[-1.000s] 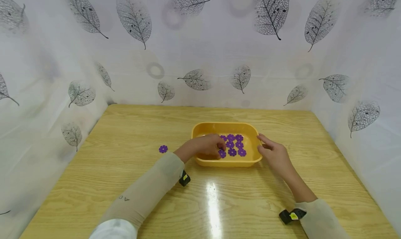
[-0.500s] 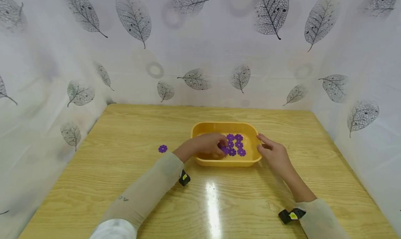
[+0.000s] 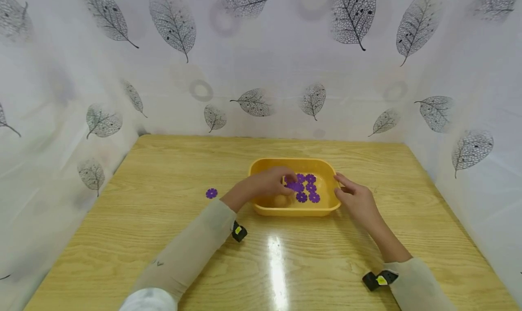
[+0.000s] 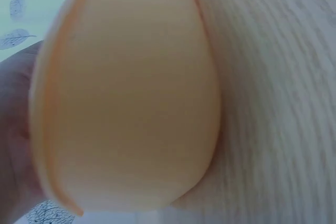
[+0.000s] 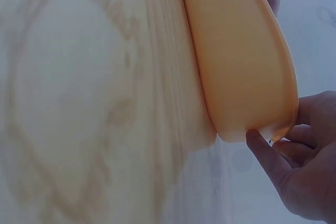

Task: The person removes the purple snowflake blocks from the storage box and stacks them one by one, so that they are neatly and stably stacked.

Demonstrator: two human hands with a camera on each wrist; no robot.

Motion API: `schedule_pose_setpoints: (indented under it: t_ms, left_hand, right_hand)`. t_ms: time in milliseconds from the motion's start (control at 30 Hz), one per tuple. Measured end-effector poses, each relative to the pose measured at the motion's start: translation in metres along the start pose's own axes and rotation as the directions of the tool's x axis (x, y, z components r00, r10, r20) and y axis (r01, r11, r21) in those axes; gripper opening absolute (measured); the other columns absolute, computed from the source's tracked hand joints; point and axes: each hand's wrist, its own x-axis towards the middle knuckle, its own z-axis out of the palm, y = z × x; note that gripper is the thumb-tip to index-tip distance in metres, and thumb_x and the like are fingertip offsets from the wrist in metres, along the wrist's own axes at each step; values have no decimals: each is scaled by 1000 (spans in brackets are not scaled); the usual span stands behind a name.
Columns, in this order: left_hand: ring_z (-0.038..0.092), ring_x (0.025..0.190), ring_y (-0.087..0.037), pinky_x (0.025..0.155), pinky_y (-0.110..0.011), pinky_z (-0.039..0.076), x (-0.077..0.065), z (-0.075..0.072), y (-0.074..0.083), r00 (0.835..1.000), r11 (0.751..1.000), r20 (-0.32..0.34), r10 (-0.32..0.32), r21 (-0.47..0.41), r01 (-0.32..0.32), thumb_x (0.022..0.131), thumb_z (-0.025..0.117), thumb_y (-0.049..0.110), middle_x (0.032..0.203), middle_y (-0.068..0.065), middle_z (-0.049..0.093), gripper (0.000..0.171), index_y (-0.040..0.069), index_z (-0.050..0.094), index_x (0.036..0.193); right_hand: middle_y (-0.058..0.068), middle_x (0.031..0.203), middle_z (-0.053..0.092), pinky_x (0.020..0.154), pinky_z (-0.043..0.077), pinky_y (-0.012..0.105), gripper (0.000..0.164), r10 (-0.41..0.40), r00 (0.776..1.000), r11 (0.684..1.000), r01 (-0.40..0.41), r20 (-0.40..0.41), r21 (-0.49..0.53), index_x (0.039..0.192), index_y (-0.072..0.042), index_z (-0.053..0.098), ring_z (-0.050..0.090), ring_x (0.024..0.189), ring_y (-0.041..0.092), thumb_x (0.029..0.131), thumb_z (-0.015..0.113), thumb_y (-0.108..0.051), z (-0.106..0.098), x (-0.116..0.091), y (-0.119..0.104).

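A yellow plastic tub [image 3: 297, 212] stands on the wooden table, holding several purple flower-shaped discs [image 3: 314, 197] laid in rough rows. My left hand [image 3: 272, 180] reaches over the tub's left side and pinches one purple disc [image 3: 295, 187] between thumb and fingers, above the others. In the left wrist view the tub's outer wall [image 4: 131, 98] hides the fingertips and the disc. My right hand [image 3: 360, 203] grips the tub's right end at the rim; in the right wrist view its thumb [image 5: 262, 148] presses the outer wall while other fingers reach the rim.
One more purple disc [image 3: 211, 193] lies on the table [image 3: 175, 166] left of the tub, near the left forearm. A white curtain with leaf prints [image 3: 261, 52] closes off the back and sides of the table.
My left hand has picked up a purple disc from the tub's near left part and moved it slightly up and to the right. The right hand stays at the rim.
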Motion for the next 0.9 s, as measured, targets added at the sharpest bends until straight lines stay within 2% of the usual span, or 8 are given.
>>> schedule_pose_setpoints:
  t_ms: [233, 467, 733, 833, 900]
  left_hand:
    - [56, 95, -16, 83, -30, 51, -15, -16, -7, 994, 1000, -109, 7, 16, -6, 94, 72, 26, 118, -1, 64, 37, 11, 64, 127]
    - [58, 101, -21, 85, -32, 51, -44, -32, -20, 973, 1000, -229, -9, 23, 15, 93, 73, 32, 112, 5, 62, 31, 21, 66, 121]
    - [56, 96, -18, 80, -35, 51, -82, -50, -36, 945, 999, -322, -53, -10, 53, 93, 73, 34, 117, 3, 64, 34, 21, 66, 124]
    - [57, 96, -19, 79, -35, 51, -95, -53, -43, 937, 998, -342, -69, -14, 69, 93, 73, 35, 118, 2, 64, 37, 20, 65, 126]
    - [57, 96, -19, 78, -35, 51, -102, -55, -46, 932, 997, -353, -83, -23, 80, 93, 73, 35, 119, 1, 64, 38, 19, 65, 126]
  right_hand:
    - [10, 154, 48, 71, 55, 16, 47, -16, 999, 1000, 15, -32, -13, 145, -5, 53, 64, 112, 32, 101, 59, -18, 1, -1, 1]
    - [12, 151, 50, 69, 54, 15, 45, -13, 998, 999, 11, -64, -40, 143, -3, 55, 66, 110, 35, 100, 59, -15, 4, -1, 0]
    - [11, 152, 49, 69, 55, 16, 46, -7, 998, 999, 5, -60, -31, 144, -5, 54, 66, 110, 34, 100, 59, -17, 4, -1, 1]
    - [10, 153, 48, 70, 56, 17, 46, -10, 999, 1000, 8, -52, -23, 144, -5, 55, 67, 108, 28, 100, 61, -19, 3, 0, 2]
    - [10, 153, 48, 70, 56, 18, 46, -10, 999, 1000, 9, -48, -18, 144, -6, 55, 67, 104, 16, 100, 62, -19, 3, 1, 3]
